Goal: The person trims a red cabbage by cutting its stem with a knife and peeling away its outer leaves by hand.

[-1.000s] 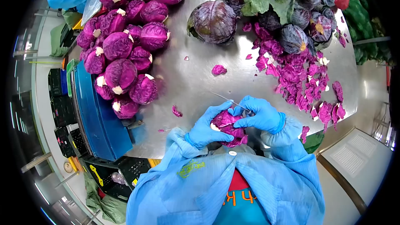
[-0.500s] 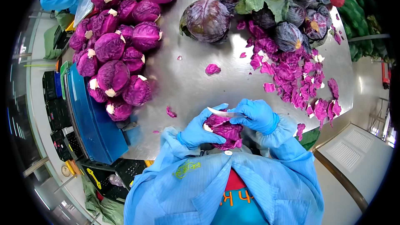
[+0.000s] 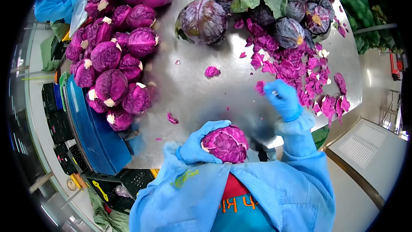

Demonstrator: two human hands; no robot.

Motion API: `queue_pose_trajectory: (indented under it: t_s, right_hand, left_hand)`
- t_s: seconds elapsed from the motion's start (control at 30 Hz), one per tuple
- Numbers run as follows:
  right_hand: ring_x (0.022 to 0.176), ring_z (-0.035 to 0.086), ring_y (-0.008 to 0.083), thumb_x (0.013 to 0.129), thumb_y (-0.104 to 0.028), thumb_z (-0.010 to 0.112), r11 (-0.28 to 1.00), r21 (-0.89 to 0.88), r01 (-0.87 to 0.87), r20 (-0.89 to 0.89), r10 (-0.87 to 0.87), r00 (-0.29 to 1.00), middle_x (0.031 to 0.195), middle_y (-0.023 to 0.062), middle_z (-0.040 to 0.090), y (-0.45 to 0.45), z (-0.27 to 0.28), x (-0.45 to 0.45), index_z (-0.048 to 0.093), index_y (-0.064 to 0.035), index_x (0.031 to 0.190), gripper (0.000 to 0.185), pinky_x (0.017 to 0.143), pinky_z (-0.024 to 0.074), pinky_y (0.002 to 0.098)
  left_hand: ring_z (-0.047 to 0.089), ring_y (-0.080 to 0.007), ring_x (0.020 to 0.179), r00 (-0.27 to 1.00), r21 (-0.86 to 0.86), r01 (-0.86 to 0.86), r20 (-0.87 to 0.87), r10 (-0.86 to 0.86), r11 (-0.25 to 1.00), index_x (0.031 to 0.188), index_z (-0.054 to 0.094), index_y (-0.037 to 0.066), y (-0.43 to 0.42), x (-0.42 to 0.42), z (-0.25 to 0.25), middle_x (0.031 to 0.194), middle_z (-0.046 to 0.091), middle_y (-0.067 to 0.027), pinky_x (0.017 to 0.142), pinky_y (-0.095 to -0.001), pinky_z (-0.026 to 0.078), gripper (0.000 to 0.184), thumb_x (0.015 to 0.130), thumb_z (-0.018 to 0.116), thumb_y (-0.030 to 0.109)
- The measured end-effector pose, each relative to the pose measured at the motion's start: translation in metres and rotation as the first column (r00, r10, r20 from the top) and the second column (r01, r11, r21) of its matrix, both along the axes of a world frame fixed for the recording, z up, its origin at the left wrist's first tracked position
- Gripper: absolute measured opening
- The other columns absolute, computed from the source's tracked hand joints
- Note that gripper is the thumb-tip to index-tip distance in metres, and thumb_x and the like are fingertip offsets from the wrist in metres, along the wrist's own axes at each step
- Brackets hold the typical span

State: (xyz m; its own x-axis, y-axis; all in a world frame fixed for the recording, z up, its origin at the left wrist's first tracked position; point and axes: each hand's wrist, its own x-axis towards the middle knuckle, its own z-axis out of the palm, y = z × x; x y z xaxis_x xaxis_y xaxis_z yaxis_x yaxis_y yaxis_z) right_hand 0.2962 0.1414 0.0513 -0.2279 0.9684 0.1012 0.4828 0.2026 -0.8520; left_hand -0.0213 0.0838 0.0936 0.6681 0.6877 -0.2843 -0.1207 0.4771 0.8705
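Observation:
My left hand (image 3: 198, 146), in a blue glove, is wrapped round the left side of a peeled red cabbage (image 3: 229, 143) close to my chest. Away from it, over the table to the right, my gloved right hand (image 3: 282, 98) is closed. A small piece of purple cabbage leaf (image 3: 260, 87) sticks out at its fingertips. A pale glint shows between those fingers, perhaps part of the knife, whose blade I cannot make out. Single leaf scraps (image 3: 212, 71) lie on the steel table (image 3: 193, 92).
Trimmed red cabbages (image 3: 111, 87) are piled at the left, above a blue bin (image 3: 96, 133). Unpeeled dark cabbages (image 3: 201, 21) stand at the back. A heap of purple leaf trimmings (image 3: 292, 71) covers the table's right side. Black crates (image 3: 116, 191) stand below left.
My right hand has moved away from the cabbage, up and to the right, with a leaf piece. The knife blade no longer shows. My left hand still holds the cabbage, now turned.

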Motion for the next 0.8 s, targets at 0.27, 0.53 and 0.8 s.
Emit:
queue_pose_trajectory:
  t_s: [0.27,0.53,0.8]
  right_hand:
    - [0.069,0.053,0.0049,0.077,-0.025,0.083,0.821,-0.57,-0.044,-0.248,-0.12,0.961,0.077,-0.0033,0.059,-0.032,0.041,-0.036,0.067,-0.0075,0.116,0.046,0.064,0.0451,0.0207]
    - [0.07,0.049,0.0042,0.072,-0.024,0.087,0.623,-0.745,-0.238,-0.414,-0.151,0.898,0.076,-0.0047,0.056,-0.033,0.036,-0.058,0.068,-0.0051,0.111,0.047,0.065,0.0433,0.0218]
    - [0.065,0.059,0.0196,0.084,-0.017,0.075,0.942,-0.122,-0.314,-0.205,0.286,0.936,0.074,0.0058,0.061,-0.028,0.036,-0.053,0.072,-0.0127,0.113,0.03,0.058,0.046,0.0305]
  left_hand:
    - [0.047,-0.0218,0.129,0.945,-0.126,-0.315,0.055,0.324,0.941,0.14,0.046,0.003,-0.002,0.014,-0.011,0.142,0.045,-0.0084,0.112,-0.0372,0.037,0.097,0.056,0.093,0.007]
    - [0.047,-0.0213,0.129,0.968,0.032,-0.248,-0.032,0.249,0.968,0.139,0.047,0.004,0.004,0.014,-0.006,0.139,0.047,-0.0082,0.111,-0.0371,0.038,0.096,0.055,0.094,0.009]
    - [0.046,-0.0221,0.13,0.959,-0.201,-0.264,0.05,0.279,0.943,0.138,0.046,0.003,0.006,0.018,-0.007,0.146,0.044,-0.0109,0.111,-0.0378,0.039,0.094,0.057,0.092,0.002]
